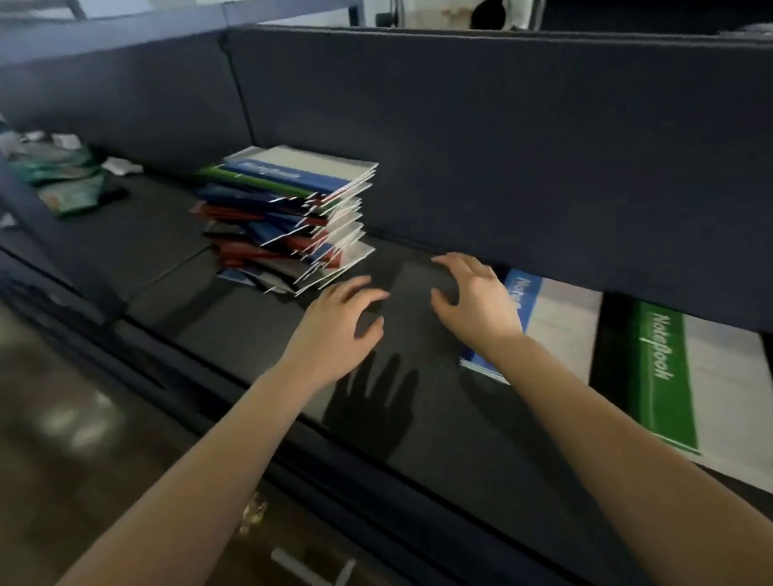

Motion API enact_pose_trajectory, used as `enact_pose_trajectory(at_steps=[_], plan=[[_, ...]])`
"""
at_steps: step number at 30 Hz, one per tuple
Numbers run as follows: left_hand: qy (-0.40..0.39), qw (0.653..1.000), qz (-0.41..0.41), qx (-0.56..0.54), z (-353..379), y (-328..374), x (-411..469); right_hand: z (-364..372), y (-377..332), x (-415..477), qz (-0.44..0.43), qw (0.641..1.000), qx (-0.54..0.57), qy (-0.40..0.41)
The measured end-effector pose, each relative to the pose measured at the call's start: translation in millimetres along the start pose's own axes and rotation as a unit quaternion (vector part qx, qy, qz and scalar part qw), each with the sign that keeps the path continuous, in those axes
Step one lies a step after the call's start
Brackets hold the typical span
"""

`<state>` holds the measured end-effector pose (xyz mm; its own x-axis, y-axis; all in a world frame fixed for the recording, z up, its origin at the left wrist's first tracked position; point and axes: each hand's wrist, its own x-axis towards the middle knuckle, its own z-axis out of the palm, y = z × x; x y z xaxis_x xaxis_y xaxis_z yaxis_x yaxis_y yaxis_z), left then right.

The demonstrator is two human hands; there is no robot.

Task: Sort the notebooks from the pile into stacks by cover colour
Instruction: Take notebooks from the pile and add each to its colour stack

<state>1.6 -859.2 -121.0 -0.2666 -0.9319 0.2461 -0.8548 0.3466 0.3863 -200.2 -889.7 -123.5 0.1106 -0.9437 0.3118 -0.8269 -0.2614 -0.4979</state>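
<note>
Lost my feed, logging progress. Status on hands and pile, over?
Left hand and right hand open, empty. Pile tall, mixed colours. Blue notebook and green notebook laid out right of it. Nothing between hands and pile.

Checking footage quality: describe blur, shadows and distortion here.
Head view: motion blur smears the green notebook; the notebook pile is sharper; a crisp hand shadow falls on the dark shelf beneath the left hand; wide-angle distortion bends the divider panel.

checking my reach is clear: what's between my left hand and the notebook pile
Only a short bare strip of dark desktop separates the left hand and the notebook pile, in the head view.
</note>
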Motion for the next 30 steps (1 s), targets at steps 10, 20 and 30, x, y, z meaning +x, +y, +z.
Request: enact_pose_trajectory(at_steps=[10, 20, 30], plan=[[0.035, 0.994, -0.091, -0.055, -45, -100, -19, 50, -91, 68, -0.062, 0.997, 0.033, 0.010], [0.087, 0.987, -0.058, -0.120, -77, -154, 10, 71, -131, 135, -0.072, 0.994, 0.010, 0.082], [0.098, 0.980, -0.026, -0.173, -83, -182, 48, 73, -130, 168, -0.060, 0.994, -0.086, 0.023]])
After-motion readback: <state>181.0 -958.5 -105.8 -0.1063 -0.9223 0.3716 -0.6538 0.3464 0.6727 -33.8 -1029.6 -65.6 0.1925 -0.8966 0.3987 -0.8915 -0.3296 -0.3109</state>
